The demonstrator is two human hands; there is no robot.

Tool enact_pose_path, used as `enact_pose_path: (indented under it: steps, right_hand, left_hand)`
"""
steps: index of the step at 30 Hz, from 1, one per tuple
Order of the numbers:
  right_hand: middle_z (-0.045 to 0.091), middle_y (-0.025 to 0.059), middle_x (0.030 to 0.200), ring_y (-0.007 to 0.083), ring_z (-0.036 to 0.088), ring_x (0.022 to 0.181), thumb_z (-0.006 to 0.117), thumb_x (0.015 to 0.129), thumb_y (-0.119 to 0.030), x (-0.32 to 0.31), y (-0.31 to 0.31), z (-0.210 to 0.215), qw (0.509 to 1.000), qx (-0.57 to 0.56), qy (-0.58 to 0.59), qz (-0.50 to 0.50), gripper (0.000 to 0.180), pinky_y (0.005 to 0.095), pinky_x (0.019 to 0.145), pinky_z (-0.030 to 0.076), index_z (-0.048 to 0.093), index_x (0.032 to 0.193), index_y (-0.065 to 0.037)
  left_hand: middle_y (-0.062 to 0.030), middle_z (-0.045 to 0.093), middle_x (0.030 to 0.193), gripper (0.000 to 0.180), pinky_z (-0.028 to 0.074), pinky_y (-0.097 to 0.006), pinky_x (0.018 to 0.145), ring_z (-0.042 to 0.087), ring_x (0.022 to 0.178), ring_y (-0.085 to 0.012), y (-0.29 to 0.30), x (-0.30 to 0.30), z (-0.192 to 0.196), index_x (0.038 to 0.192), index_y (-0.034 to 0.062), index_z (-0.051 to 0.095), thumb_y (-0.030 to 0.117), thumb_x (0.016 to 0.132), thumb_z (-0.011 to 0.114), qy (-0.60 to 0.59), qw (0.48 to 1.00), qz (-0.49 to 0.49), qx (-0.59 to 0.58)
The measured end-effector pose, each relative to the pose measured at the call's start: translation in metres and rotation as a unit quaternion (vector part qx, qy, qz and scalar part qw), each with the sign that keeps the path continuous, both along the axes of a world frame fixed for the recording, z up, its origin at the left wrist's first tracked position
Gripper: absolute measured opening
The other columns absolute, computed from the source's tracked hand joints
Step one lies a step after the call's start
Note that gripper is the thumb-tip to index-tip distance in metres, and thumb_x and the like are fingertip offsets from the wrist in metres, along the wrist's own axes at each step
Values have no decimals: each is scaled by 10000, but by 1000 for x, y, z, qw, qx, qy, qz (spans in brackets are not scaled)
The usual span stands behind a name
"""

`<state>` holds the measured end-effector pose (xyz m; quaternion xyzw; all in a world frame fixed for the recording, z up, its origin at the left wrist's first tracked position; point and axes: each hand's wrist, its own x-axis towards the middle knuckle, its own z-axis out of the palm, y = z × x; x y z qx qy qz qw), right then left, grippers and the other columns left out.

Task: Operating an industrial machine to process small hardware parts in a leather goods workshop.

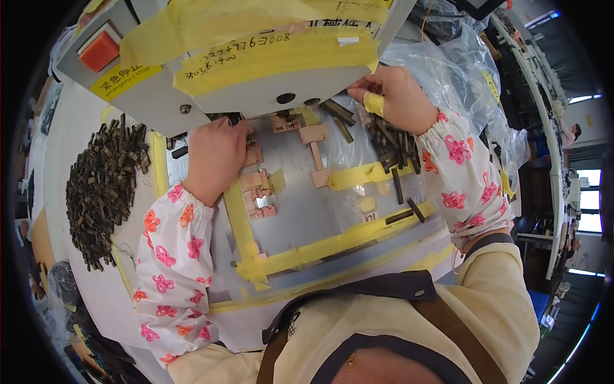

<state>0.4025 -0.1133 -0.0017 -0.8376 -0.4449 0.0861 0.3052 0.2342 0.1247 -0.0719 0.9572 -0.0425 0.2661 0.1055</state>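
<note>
My left hand (219, 157) reaches to the lower edge of a grey machine housing (268, 89). Its fingers are bent together beside a small dark piece, and the tips are partly hidden under the housing. My right hand (400, 96), with yellow tape round a finger, is at the housing's right side. Its fingers are curled closed, and what they hold, if anything, does not show. Below that hand lie several loose dark strips (391, 144) on clear plastic. Between my hands, pinkish blocks (314, 134) are fixed on a grey metal plate (288, 211) edged with yellow tape.
A large heap of short dark pieces (105, 185) lies at the left. On the housing's upper left is a red push button (99, 52). Crumpled clear plastic sheeting (448, 70) spreads behind my right arm. Further right stand shelving (531, 96) and a blurred room.
</note>
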Motion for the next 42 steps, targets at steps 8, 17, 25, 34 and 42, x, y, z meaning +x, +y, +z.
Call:
enact_pose_path:
  steps: [8,17,25,34,42]
  right_hand:
    - [648,124,752,312,630,736,692,742,-190,-12,-4,-26,987,-103,-112,42,186,396,647,495,638,844,-45]
    - [623,135,756,312,606,732,651,733,-80,-16,1,-30,985,-108,-128,46,155,391,651,477,606,862,-7]
    - [608,168,843,352,580,846,627,703,-64,-24,7,-33,981,-86,-168,42,185,426,738,467,609,882,-20]
    - [595,157,673,349,595,674,680,730,-170,-26,2,-25,984,-40,-170,36,187,429,597,461,575,760,-18]
    - [618,160,740,356,603,710,644,764,-135,-33,13,-17,991,-2,-101,87,145,420,619,467,565,818,-25]
  left_hand:
    - [-138,587,643,134,439,-414,532,558,570,-338,9,-5,17,644,22,628,111,739,598,-3,989,120,83]
    - [-117,634,857,202,469,-374,658,600,782,-309,-18,15,8,969,24,622,63,774,586,23,997,-68,-16]
    - [-157,597,945,338,457,-460,767,558,896,-371,-10,13,-1,1002,54,598,111,669,626,18,999,-24,39]
    - [-156,580,1025,271,460,-440,768,551,939,-360,-16,8,-10,1054,102,600,251,830,632,-19,1000,-7,-14]
    - [-167,596,992,260,465,-435,744,573,900,-349,-17,10,1,1047,68,616,219,835,620,-37,998,-23,-53]
